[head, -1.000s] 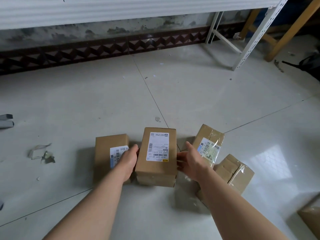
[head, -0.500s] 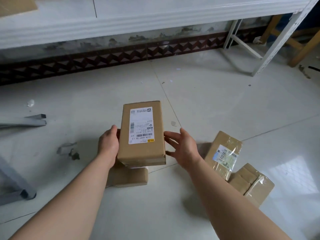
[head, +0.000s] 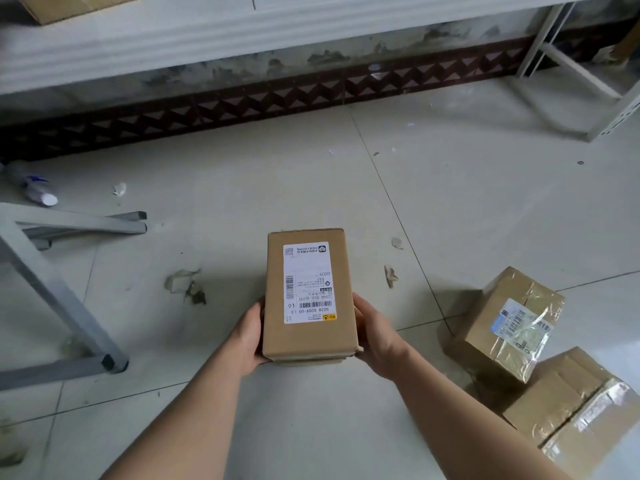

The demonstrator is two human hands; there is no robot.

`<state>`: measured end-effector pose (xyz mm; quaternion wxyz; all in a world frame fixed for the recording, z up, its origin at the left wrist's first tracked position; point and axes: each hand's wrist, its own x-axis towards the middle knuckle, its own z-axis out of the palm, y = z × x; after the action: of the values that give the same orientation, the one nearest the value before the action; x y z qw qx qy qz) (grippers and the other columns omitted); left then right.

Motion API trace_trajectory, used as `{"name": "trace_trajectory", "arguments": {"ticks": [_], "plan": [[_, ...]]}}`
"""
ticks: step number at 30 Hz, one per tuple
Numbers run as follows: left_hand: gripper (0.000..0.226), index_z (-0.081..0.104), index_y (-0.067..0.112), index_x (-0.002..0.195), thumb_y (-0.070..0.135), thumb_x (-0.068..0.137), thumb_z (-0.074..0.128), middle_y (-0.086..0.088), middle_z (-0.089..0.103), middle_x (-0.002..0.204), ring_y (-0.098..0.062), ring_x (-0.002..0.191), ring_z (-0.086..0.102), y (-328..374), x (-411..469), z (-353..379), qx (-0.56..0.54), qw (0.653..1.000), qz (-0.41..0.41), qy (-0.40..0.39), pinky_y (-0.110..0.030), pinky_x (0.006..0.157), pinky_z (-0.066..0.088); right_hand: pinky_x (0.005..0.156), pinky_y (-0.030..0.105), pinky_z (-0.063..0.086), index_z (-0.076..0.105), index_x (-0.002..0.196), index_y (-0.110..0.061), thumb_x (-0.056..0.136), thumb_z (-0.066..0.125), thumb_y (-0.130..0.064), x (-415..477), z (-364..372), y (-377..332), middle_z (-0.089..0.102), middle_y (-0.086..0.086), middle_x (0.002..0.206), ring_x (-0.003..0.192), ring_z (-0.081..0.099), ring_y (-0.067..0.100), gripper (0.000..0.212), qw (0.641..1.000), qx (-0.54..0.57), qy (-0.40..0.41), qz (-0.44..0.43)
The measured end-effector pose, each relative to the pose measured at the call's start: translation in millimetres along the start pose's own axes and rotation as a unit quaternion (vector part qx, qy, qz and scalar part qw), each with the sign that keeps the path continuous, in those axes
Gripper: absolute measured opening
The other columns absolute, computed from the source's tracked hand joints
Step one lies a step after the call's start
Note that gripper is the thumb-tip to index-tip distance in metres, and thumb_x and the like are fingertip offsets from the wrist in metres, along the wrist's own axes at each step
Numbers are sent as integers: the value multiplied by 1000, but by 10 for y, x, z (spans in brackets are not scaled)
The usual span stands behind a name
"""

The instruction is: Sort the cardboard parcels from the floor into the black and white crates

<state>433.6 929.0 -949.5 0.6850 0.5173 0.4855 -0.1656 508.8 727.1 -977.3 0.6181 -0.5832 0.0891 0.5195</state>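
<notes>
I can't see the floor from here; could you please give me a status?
Left hand and right hand grip labelled parcel. Two taped parcels on floor, right. Crates not in view.

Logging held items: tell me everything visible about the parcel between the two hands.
The parcel is a closed oblong box of plain brown cardboard, its white label with barcodes and a yellow mark facing up. It is held level above the tiled floor, long axis pointing away. The left hand grips its left side, the right hand its right, near the close end.
</notes>
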Motion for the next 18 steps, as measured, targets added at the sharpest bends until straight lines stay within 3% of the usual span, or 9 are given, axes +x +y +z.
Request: {"name": "trace_trajectory", "arguments": {"ticks": [4,7,10,11,13,15,18], "plan": [[46,75,25,94,58,93,41,-9,73,109,-30,103,66,199,-142,182,25,999,40,-8,-43,93,49,74,34,34,63,124,-28,82,41,-71,-60,-55,-138,68,-1,118,87,49,17,64,999,8,24,-34],[44,72,26,84,55,94,41,-10,72,101,-24,87,62,389,-322,381,31,998,57,-17,-34,79,46,65,30,32,60,127,-21,85,39,-69,-313,-127,-380,62,2,103,79,43,17,67,997,14,50,-54],[43,72,27,87,59,92,43,-3,72,93,-21,82,60,597,-678,605,28,998,39,-35,-29,69,44,62,27,34,70,115,-29,94,31,-60,-815,-160,-750,72,-5,105,79,54,10,54,994,7,83,-66],[44,73,29,93,62,89,45,-2,73,99,-21,86,61,667,-815,673,28,998,34,-45,-29,71,45,65,28,39,71,112,-31,96,31,-58,-1011,-170,-892,73,-6,106,85,59,10,51,993,8,89,-73],[46,73,32,102,66,86,46,-2,72,112,-21,92,63,831,-1145,815,20,997,31,-65,-30,72,46,87,38,48,70,115,-31,97,32,-56,-1450,-146,-1208,72,-3,114,105,65,16,49,991,19,87,-98],[46,73,33,103,67,86,46,-1,72,113,-20,92,64,1028,-1535,949,14,996,32,-82,-30,71,47,102,46,44,68,121,-26,98,36,-53,-1909,-92,-1533,71,0,118,115,63,22,47,989,40,94,-106],[46,72,35,106,67,88,44,4,73,111,-17,89,65,1354,-2205,1116,6,995,32,-96,-28,69,45,101,44,46,67,122,-21,98,39,-51,-2588,17,-2007,71,3,116,111,66,22,47,986,61,116,-104]]}}
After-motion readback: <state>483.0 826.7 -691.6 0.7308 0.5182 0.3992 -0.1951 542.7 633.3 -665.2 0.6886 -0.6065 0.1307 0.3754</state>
